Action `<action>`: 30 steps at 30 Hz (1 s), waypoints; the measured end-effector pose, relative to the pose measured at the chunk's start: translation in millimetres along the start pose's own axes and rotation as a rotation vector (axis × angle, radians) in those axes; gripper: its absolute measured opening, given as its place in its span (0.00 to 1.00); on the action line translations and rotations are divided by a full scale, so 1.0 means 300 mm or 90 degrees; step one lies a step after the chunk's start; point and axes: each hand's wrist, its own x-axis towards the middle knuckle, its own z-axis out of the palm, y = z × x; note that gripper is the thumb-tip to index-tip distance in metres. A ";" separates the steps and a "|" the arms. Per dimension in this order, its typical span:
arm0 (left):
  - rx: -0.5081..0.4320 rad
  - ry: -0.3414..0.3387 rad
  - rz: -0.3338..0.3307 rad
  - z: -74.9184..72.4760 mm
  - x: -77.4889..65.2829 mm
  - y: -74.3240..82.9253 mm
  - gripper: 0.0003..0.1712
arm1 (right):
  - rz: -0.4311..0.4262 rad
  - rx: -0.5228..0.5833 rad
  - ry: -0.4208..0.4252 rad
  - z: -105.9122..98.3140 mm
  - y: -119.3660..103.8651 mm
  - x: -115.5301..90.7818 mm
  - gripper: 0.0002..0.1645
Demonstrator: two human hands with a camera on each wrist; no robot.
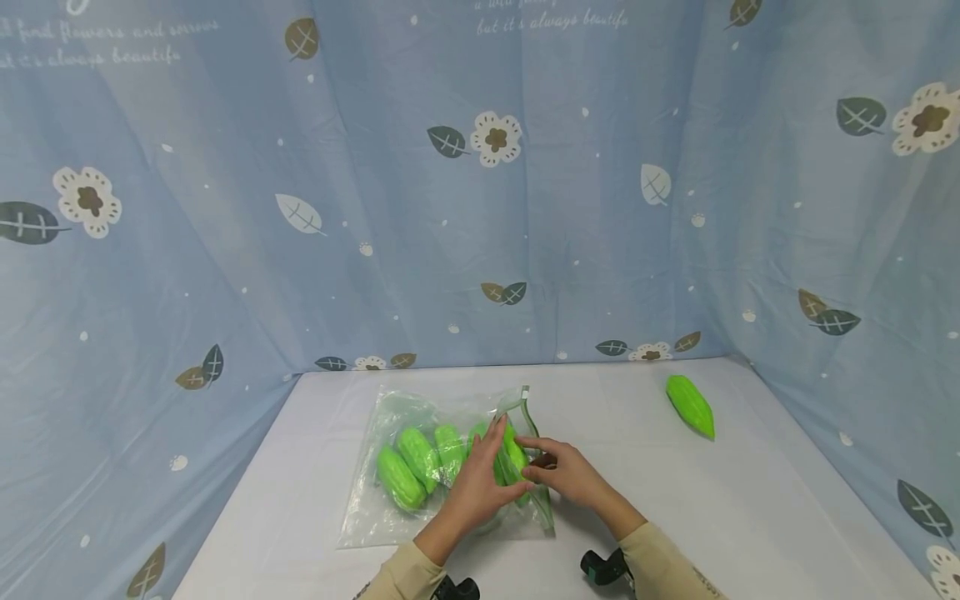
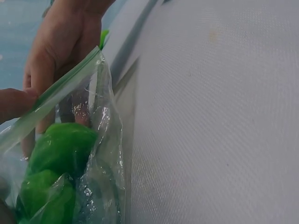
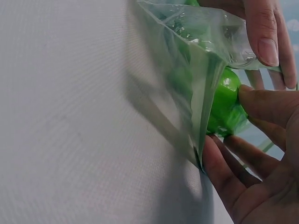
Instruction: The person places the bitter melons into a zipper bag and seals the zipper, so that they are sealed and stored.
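A clear zip bag (image 1: 360, 525) with a green zip edge lies on the table, its mouth facing right. Several bright green, ridged bitter gourds (image 1: 400, 479) are inside it. My left hand (image 1: 476, 483) reaches over the bag and holds the upper edge of its mouth between thumb and fingers. At the mouth, my right hand (image 1: 566, 477) grips the end of another bitter gourd (image 3: 226, 100), thumb on top and fingers beneath. Most of that gourd is within the bag, partly hidden by the film and my left hand.
One loose bitter gourd (image 1: 690, 406) lies at the back right of the white table (image 1: 750, 517). A blue patterned curtain (image 1: 585, 208) encloses the back and sides. Dark wrist-worn devices (image 1: 603, 568) sit under both forearms.
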 end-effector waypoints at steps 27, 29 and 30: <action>0.019 0.009 -0.014 0.005 -0.004 -0.006 0.63 | -0.036 -0.025 0.037 -0.018 0.015 -0.035 0.30; 0.018 0.006 -0.017 0.005 -0.004 -0.007 0.63 | -0.037 -0.026 0.039 -0.025 0.023 -0.041 0.30; 0.018 0.005 -0.020 0.005 -0.005 -0.007 0.63 | -0.037 -0.024 0.040 -0.028 0.028 -0.044 0.30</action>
